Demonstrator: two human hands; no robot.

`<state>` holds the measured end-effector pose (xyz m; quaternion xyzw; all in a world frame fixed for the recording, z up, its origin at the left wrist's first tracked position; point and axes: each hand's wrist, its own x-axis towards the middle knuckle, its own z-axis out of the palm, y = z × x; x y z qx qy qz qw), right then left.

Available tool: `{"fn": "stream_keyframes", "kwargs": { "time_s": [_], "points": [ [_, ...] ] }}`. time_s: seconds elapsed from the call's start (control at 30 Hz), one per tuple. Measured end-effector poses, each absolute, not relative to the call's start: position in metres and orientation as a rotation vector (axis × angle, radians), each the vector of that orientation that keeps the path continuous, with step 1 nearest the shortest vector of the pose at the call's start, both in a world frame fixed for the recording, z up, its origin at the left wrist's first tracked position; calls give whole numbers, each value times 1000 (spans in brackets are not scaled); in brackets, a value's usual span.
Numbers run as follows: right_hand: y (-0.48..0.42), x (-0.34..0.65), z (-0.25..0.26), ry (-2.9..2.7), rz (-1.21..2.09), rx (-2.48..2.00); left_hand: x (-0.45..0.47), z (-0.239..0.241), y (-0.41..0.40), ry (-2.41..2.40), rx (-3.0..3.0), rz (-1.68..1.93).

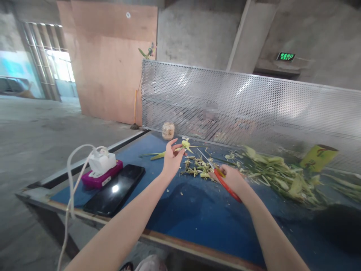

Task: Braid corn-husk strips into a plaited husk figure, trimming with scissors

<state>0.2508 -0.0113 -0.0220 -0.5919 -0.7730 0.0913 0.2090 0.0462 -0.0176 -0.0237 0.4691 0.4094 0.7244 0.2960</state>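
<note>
My left hand (pixel 172 160) is raised over the blue table (pixel 177 210), its fingers pinching a small yellow-green piece of plant stem (pixel 185 144). Held in my right hand (pixel 231 177) are red-handled scissors (pixel 225 185), their metal blades pointing up and to the left, apart from the stem piece. Below and between both hands lies a pile of small plant scraps (pixel 197 166). A long green leaf strip (pixel 158 155) lies on the table behind my left hand. Whether the scissor blades are parted is hard to make out.
A heap of green husk-like leaves (pixel 270 169) lies on the right, beside a yellow-green container (pixel 318 158). A whitish jar (pixel 168 131) stands at the back. On the left are a black phone (pixel 115 192) and a purple power bank (pixel 103 177) with white cables. A perforated metal panel (pixel 254 109) borders the table.
</note>
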Motion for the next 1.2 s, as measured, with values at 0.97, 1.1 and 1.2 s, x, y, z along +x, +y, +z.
{"fn": "stream_keyframes", "kwargs": {
  "time_s": [0.97,1.1,1.2],
  "points": [
    [-11,245,-29,-2270,313,-1516,55,-29,-15,1020,1359,1785],
    [-13,244,-29,-2250,392,-1482,55,-31,-13,1017,1357,1809],
    [-14,242,-27,-2231,445,-1478,54,-32,-12,1001,1334,1840]
  ]
}}
